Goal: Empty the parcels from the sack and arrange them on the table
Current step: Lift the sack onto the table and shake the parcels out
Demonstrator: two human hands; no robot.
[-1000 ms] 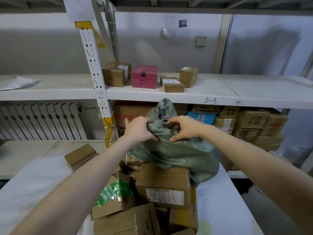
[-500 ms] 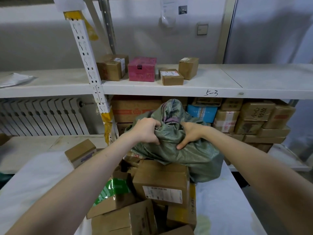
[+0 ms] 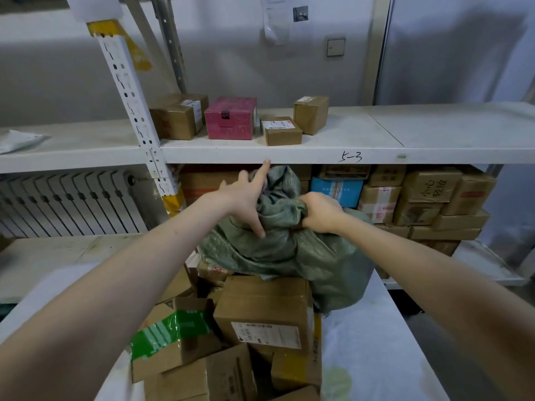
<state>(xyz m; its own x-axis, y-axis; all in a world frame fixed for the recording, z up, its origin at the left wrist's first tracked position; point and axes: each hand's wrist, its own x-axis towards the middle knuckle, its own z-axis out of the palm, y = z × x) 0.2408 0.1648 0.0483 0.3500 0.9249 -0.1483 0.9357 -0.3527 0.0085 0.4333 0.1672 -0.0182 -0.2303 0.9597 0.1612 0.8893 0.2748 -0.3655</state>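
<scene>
Sack (image 3: 318, 256): green, woven and crumpled. It is slumped on the far end of the parcels and on the surface. Its bunched top sits between the two hands, and its body sags below and to the right of the fingers.
Shelf (image 3: 376, 131): white, running across just above the fingers. Its front edge is marked "5-3", up and to the right of the right hand.
Surface (image 3: 376, 357): white-covered, below the fingers and nearer the person. A bare stretch lies under the right forearm.
Parcels (image 3: 260, 308): brown cardboard boxes heaped on the surface below the fingers, between the forearms. The large top one bears a white label. The sack's lower edge lies over the farthest ones.
Cartons (image 3: 428, 195): stacked under the shelf, beyond and to the right of the right fingers. A blue box (image 3: 337, 188) sits just past those fingers.
Radiator (image 3: 72, 204): white and ribbed, well to the left of the left fingers.
Green-taped box (image 3: 173, 337): in the heap, below and to the left of the left fingers.
Pink box (image 3: 231, 118): on the shelf above the left fingers, between brown boxes.
Left hand (image 3: 243, 198): fingers (image 3: 262, 173) spread straight and holding nothing. The forefinger points up toward the shelf edge, and the thumb tip rests on the sack.
Right hand (image 3: 321, 211): fingers (image 3: 309, 202) curled tight round a bunch of the sack's cloth, gripping it.
</scene>
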